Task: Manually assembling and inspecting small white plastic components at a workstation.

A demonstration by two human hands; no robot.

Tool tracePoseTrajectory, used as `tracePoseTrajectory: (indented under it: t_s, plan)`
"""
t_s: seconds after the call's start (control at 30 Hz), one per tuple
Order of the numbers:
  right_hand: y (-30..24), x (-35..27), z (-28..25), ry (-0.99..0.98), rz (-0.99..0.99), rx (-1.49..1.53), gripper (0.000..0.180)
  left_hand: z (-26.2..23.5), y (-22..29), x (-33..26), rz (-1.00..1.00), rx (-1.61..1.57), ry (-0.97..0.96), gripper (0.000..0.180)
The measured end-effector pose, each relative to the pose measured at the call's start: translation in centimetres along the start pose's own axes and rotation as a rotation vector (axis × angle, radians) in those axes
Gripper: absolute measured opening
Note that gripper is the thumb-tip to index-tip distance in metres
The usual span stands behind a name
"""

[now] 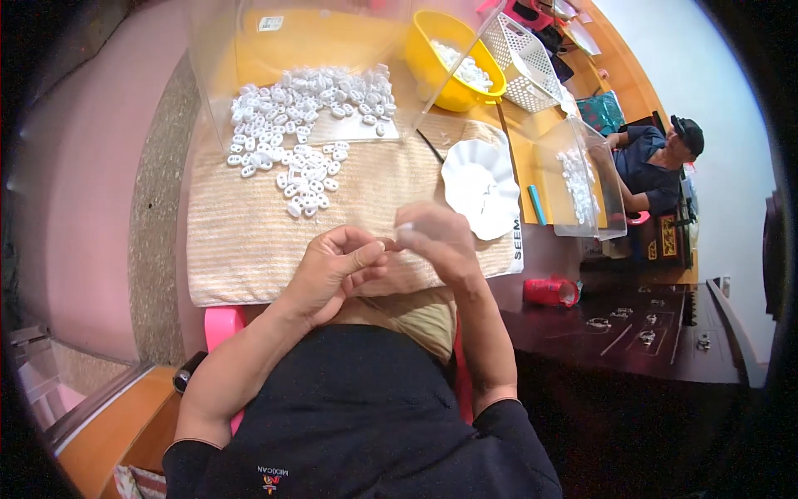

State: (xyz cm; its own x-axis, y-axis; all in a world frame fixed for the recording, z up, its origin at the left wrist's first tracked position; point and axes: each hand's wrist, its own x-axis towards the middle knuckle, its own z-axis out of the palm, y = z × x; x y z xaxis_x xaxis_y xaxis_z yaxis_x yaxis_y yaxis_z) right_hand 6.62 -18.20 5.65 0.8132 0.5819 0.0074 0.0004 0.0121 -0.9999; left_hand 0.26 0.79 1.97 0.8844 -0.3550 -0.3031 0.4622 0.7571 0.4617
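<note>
Close to my lap, at the near edge of a striped tan towel [241,266], my left hand [337,270] is closed, thumb and forefinger pinched. Whatever the pinch holds is too small to make out. My right hand [440,241] is just beside it, its fingers smeared by motion. Beyond my hands lies a loose cluster of small white oval plastic pieces with two holes [307,179]. It runs back into a bigger pile [307,100] at the open front of a clear box [324,33]. A white wavy-rimmed dish [461,175] holds tiny bits, right of the cluster.
A thin black stick [431,146] lies by the dish. Behind are a yellow basin [428,66] of white pieces and a white perforated basket [532,83]. Rightward are a teal bar [537,205], another clear box [611,212], a seated person [648,162] and a red container [544,291].
</note>
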Motion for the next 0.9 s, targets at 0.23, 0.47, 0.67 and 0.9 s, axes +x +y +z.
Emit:
tracePoseTrajectory:
  t_s: [0.23, 0.47, 0.67, 0.9]
  plan:
    - [-3.1, 2.9, -5.1, 0.681, -0.447, -0.36, 0.025, 0.2, 0.1, -0.1, -0.004, 0.033, 0.056, 0.01]
    - [-7.5, 8.9, -9.2, 0.887, -0.763, -0.599, 0.021, 0.0, -0.1, -0.4, -0.001, 0.047, 0.068, 0.007]
    - [-5.9, 14.1, -16.0, 0.949, -0.429, -0.884, 0.033, 0.2, 0.0, -0.4, -0.018, 0.049, 0.067, 0.012]
    - [-2.7, 10.4, -10.4, 0.571, -0.278, -0.739, 0.017, 0.2, 0.0, -0.4, -0.001, 0.034, 0.065, 0.008]
